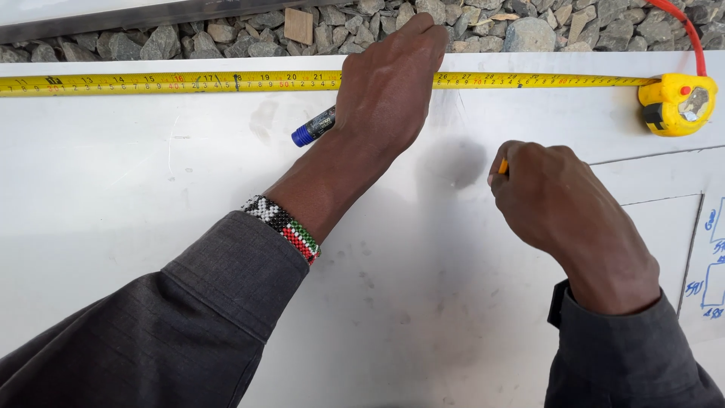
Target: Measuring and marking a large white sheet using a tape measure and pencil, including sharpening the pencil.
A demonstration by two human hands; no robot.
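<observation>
The left hand (389, 83) lies flat, fingers spread, pressing the yellow steel tape measure blade (166, 81) against the top edge of the large white flat sheet (151, 219), and a blue-capped marker pen (313, 127) pokes out from under the palm, so that grip appears to be holding the marker as well as pinning the tape. The right hand (563, 200) is curled closed just below the tape, its grip narrow around a short orange pencil (503, 166) whose tip is hidden by the thumb. The tape's yellow case (674, 104) rests on the sheet at the far right, with a red cord (683, 26) running up from it toward the grey gravel (529, 30) beyond the sheet. To mark well here, I judge the blade should stay taut and parallel to the edge (any bow shifts the reading), the eye should sit straight above the chosen graduation, and the pencil should make one fine tick right against the blade.
</observation>
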